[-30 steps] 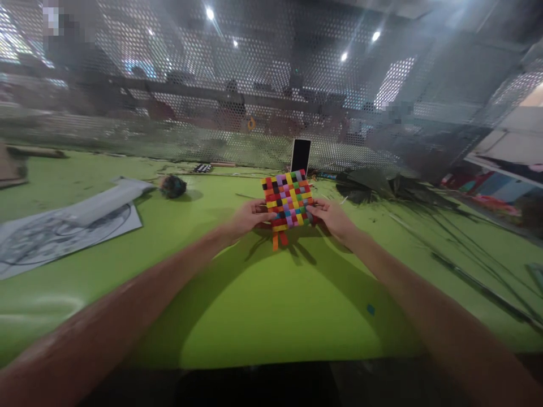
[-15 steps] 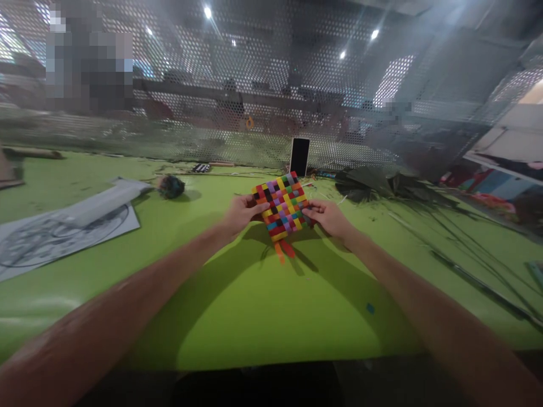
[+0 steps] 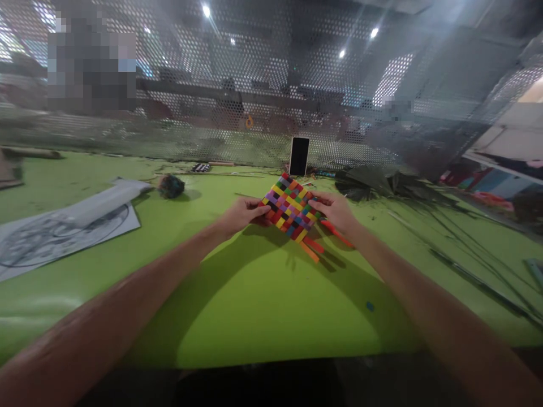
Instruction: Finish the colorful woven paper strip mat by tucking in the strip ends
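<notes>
Far L on my lime-green, smooth-topped table (image 3: 237, 322): a brown, blocky item (image 3: 11, 169) cut off by the view's edge, material unclear, w/ a long brown rod (image 3: 34, 153) just behind. Next, a white paper sheet w/ a dark, curvy drawing (image 3: 29, 243), partly under a long, whitish, translucent plastic-looking item (image 3: 102, 204). R of that, a dark, rough, roundish lump (image 3: 170, 186), then a sm. b/w striped item (image 3: 201, 168) and a thin lt.-brown stick (image 3: 221, 164) nr the back edge, along the grey perforated screen (image 3: 271, 144). An orange ring (image 3: 249, 122) shows up agst the screen. Mid-table, my L hand (image 3: 246, 215) pinches the L corner of a multicolour, checkered, flat woven square (image 3: 291, 206), thumb on top. Square's in front of me btwn both hands, turned like a diamond; can't tell if any of it touches the table. Orange & red loose strips (image 3: 311, 250) stick out at its lower corner. Behind it, a flat, black-faced, pale-edged rectangular device (image 3: 299, 156) stands upright. My R hand (image 3: 333, 210) grips the square's R side, w/ a red-orange strip (image 3: 337, 233) poking out below. Farther R: a tiny blue scrap (image 3: 370, 306) nearer me, dark, broad, dried-looking leaves (image 3: 365, 183) nr the back, and long, thin, dark stems (image 3: 479, 282) running toward the R edge.
</notes>
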The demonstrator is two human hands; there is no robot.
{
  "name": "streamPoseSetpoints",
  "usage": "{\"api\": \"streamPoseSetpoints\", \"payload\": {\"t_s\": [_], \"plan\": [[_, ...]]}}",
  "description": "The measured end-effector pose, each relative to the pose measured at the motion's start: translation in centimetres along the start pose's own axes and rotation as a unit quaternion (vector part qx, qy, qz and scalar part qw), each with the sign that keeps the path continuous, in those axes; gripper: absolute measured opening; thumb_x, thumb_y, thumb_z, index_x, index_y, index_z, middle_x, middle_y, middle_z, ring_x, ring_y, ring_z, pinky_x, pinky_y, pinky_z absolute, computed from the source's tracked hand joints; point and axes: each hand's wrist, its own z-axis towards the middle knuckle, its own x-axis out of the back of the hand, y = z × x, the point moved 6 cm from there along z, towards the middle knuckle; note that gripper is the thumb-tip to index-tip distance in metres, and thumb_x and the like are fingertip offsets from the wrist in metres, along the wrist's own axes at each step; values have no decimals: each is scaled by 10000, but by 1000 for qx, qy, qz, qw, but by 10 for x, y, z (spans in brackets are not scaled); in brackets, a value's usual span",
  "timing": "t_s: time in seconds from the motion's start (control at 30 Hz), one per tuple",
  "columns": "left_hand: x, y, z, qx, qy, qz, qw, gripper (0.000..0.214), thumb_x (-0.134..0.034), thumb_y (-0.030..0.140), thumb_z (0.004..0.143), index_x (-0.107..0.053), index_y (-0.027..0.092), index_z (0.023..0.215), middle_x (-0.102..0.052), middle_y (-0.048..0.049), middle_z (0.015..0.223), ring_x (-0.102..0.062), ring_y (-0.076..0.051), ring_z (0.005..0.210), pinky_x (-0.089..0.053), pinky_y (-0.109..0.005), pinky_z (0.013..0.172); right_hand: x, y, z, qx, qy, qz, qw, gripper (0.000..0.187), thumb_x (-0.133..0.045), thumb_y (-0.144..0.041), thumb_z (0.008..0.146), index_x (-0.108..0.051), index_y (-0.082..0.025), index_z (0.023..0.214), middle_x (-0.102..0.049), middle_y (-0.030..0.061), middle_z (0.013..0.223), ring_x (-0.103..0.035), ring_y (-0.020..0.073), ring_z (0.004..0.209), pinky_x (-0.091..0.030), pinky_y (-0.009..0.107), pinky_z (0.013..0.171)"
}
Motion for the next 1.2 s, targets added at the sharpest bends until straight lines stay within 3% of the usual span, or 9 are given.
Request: {"api": "streamPoseSetpoints", "payload": {"t_s": [0.2,0.4,0.57,0.73,1.03,1.2], "plan": [[-1,-2,-2,18,54,34,998,161,-774,289,789,-762,144,856,-761,-43,739,-686,-137,588,-610,-298,705,-5,11,0,-16,1,27,999,270,-741,-273,754,-776,-219,1017,-756,57,1101,-710,244,991,-539,454,992],[1,-5,-2,30,48,59,997,239,-821,360,726,-745,150,812,-760,-41,751,-675,-129,593,-594,-265,660,-3,7,-1,-5,13,8,1000,302,-724,-279,775,-766,-220,1068,-745,66,1131,-694,251,1032,-530,470,999],[6,-6,0,31,12,49,998,411,-773,525,739,-745,168,940,-761,-69,821,-701,-166,678,-585,-279,634,0,3,0,3,23,-5,1000,274,-723,-263,779,-769,-231,1047,-756,50,1103,-692,242,1028,-526,467,1005],[16,1,3,-14,22,47,999,355,-829,431,699,-734,149,893,-754,-90,896,-702,-171,693,-594,-338,722,2,8,2,-7,27,29,999,277,-739,-253,764,-770,-231,1038,-761,49,1077,-701,231,1001,-527,465,1006],[12,-5,1,32,-6,69,997,383,-783,483,731,-757,165,943,-767,-114,890,-716,-204,728,-581,-336,684,3,0,-1,5,24,-10,1000,267,-744,-257,755,-780,-234,1019,-765,47,1065,-696,256,1019,-529,479,999],[14,-8,2,32,20,80,996,383,-829,470,676,-780,175,916,-777,-96,872,-703,-183,721,-566,-300,671,-1,-3,-3,26,26,7,999,279,-747,-286,750,-783,-231,1022,-760,54,1072,-693,260,1028,-529,468,993]]}}
